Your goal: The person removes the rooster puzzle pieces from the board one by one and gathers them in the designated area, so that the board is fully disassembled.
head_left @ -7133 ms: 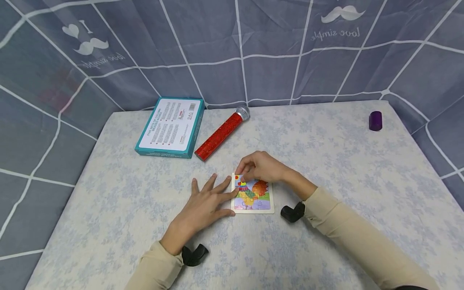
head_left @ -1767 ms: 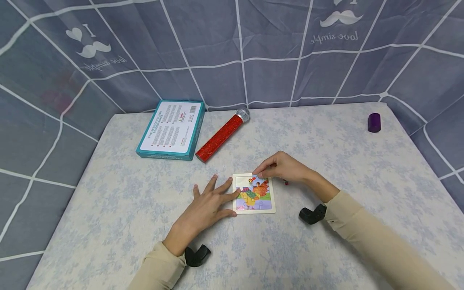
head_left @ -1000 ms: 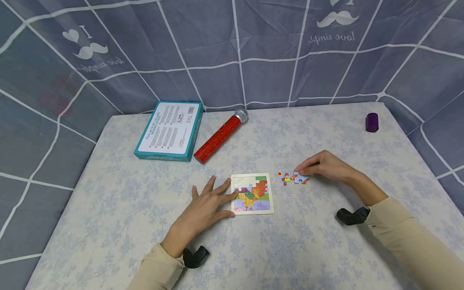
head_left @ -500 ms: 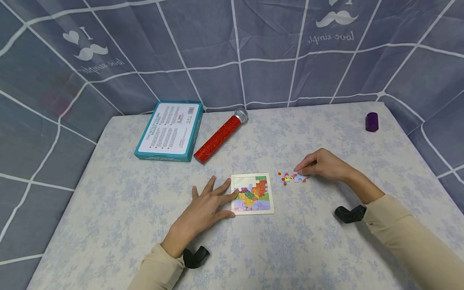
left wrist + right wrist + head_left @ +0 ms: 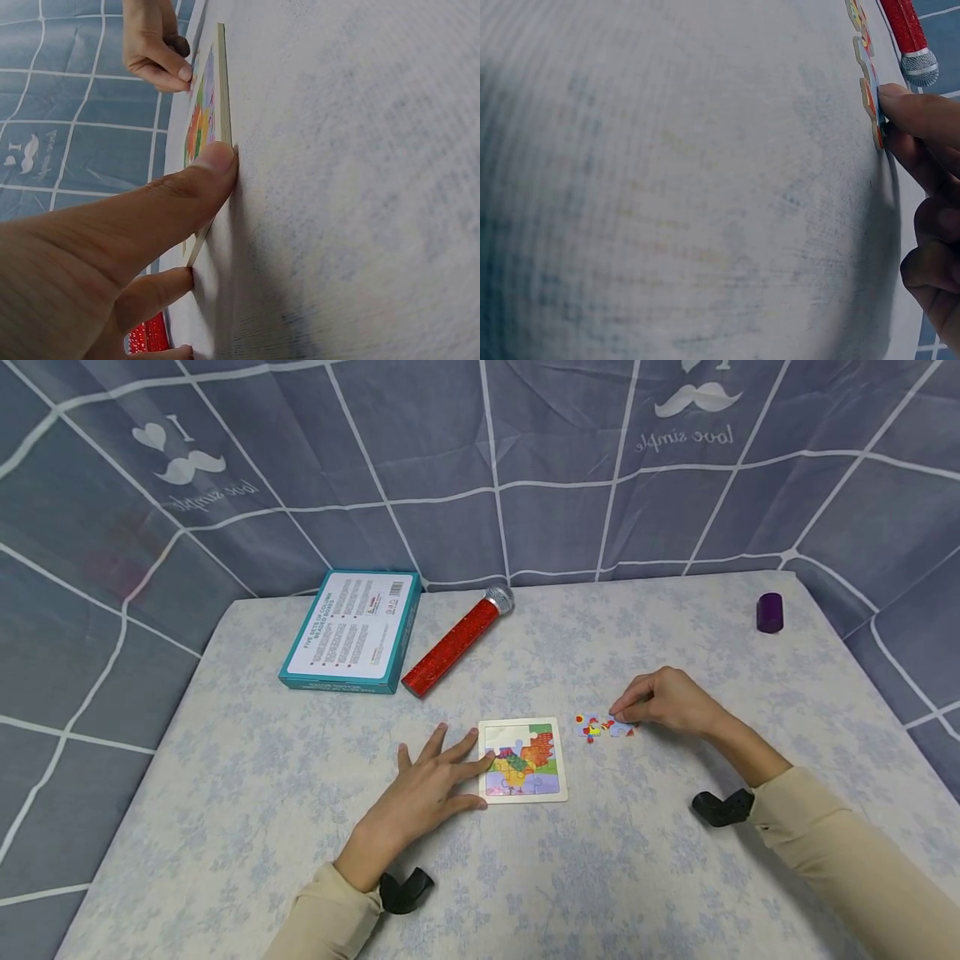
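Note:
A small square jigsaw puzzle board (image 5: 501,737) with a colourful bird picture lies mid-table, pale backing showing at its upper left. My left hand (image 5: 427,785) rests beside it with fingers spread and straight; the thumb (image 5: 214,159) touches the board's edge in the left wrist view. To the board's right, my right hand (image 5: 671,702) pinches a blue-and-orange puzzle piece (image 5: 620,731) between thumb and fingertips, at the tabletop. Loose pieces (image 5: 592,729) with yellow and red parts lie just left of that piece. In the right wrist view the pinched piece (image 5: 868,75) is partly covered by the thumb.
A teal-edged box (image 5: 348,627) lies at the back left. Beside it is a red glittery microphone (image 5: 453,646) with a silver head. A purple cylinder (image 5: 769,612) stands at the far right. Blue-grey curtains (image 5: 570,527) border the table's back and sides.
Puzzle pieces have come out of the board's upper row and now lie to its right. My right hand moved right with a piece, then nearly stopped. The left hand stays put.

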`<state>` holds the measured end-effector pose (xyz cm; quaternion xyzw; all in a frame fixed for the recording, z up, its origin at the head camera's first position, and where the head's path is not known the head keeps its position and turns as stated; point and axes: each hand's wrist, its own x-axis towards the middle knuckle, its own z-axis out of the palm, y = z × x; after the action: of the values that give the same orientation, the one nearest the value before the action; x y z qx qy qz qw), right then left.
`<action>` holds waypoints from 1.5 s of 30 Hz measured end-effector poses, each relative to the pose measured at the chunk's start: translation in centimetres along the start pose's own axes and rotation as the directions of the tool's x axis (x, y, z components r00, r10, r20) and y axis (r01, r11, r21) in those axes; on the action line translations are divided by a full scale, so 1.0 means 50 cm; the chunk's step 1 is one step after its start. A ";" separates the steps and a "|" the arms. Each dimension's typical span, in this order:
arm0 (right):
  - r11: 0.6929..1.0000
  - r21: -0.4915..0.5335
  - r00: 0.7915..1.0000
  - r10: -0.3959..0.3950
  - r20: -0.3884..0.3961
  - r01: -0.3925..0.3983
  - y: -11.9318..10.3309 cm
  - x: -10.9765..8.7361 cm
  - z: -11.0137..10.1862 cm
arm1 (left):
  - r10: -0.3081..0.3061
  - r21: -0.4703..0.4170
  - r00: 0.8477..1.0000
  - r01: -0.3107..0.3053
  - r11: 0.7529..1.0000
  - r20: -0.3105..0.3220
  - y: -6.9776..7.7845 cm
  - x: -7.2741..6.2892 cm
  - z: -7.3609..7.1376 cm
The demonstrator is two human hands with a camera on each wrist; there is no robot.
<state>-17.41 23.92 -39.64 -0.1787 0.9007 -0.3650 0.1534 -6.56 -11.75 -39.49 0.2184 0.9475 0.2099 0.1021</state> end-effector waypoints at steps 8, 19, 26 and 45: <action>1.000 -0.007 1.000 -0.012 0.000 0.012 0.001 -0.001 -0.004 | -0.006 -0.004 1.000 0.006 1.000 0.006 0.000 0.000 0.000; 0.996 0.035 0.997 -0.082 -0.012 0.082 -0.015 0.017 0.006 | -0.001 0.005 1.000 0.001 1.000 0.005 -0.002 0.000 0.002; 0.985 0.106 0.985 -0.148 0.093 0.138 -0.057 0.047 0.047 | -0.001 0.020 1.000 0.001 1.000 0.016 -0.001 0.001 0.001; 0.945 0.117 0.913 -0.326 0.244 0.306 -0.115 0.094 0.115 | -0.017 0.022 0.999 0.016 1.000 0.028 -0.001 0.005 0.000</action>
<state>-18.07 14.58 -40.19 -0.3622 0.8174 -0.3924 0.2159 -6.80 -11.69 -39.55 0.2147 0.9500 0.1956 0.1147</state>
